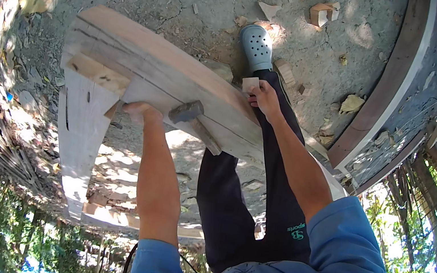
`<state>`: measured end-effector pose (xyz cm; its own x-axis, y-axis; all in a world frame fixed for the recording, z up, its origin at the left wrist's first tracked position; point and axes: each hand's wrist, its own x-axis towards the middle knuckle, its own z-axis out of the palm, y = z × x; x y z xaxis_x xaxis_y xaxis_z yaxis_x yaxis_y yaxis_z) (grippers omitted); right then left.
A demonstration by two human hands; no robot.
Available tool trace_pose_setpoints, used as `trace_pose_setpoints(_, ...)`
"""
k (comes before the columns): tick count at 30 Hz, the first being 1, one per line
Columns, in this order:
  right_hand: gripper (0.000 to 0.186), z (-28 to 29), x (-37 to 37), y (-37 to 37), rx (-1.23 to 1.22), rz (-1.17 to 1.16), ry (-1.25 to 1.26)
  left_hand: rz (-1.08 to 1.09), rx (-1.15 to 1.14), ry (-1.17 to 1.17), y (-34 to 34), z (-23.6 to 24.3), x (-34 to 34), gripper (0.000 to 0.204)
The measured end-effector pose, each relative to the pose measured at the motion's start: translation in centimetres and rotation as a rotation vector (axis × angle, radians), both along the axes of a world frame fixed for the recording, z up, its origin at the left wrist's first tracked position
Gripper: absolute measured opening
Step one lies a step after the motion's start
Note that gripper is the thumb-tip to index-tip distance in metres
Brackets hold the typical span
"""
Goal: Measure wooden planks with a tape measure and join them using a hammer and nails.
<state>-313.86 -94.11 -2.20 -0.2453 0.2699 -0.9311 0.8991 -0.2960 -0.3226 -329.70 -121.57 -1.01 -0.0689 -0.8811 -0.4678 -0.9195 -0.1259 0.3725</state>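
Note:
A long, thick wooden beam [167, 64] slopes from the upper left down beneath my right leg. My left hand [143, 112] has its fingers curled at the beam's near edge, beside a short wood piece [99, 71] lying across its left end; the fingertips are partly hidden. Between my hands a hammer [186, 112] with a dark, blocky head and a wooden handle rests on the beam. Over the beam's far edge, by my right shin, my right hand [263, 98] pinches a small, pale wooden block [250, 86].
A wide pale board [81, 142] runs from the beam's left end toward me. Wood offcuts [323, 13] and dry leaves [352, 104] lie on the dirt ground. My right foot wears a grey clog [256, 47]. A dark curved wooden frame [390, 78] stands at the right.

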Motion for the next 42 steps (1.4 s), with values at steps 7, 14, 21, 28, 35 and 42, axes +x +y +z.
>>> trace_pose_setpoints(7, 0.024, 7.4, 6.3, 1.8, 0.043, -0.078, 0.093, -0.073, 0.188, 0.143, -2.9, -0.3, 1.8, 0.06)
trace_pose_setpoints(14, 0.024, 6.6, 8.1, 4.1, 0.216, 0.119, -0.066, -0.547, 0.082, 0.527, -1.0, 8.2, 11.5, 0.033)
trace_pose_setpoints(21, 0.023, -1.3, 6.9, 5.8, 0.084, 0.104, 0.062, -1.726, 0.568, 0.316, 17.1, 8.8, 21.5, 0.013)
trace_pose_setpoints(28, 0.026, -8.0, 2.8, 7.5, 0.038, 0.272, 0.155, -2.306, 0.402, -0.442, 25.8, -5.1, 25.6, 0.022)
trace_pose_setpoints(35, 0.035, -9.3, 1.3, 2.8, -0.254, -0.093, 0.061, -1.929, -0.076, -0.067, 24.0, -13.7, 28.1, 0.028)
trace_pose_setpoints(42, 0.037, -8.9, 1.1, -0.5, -0.337, -0.125, 0.136, -1.96, 0.031, -0.166, 22.7, -11.9, 29.2, 0.028)
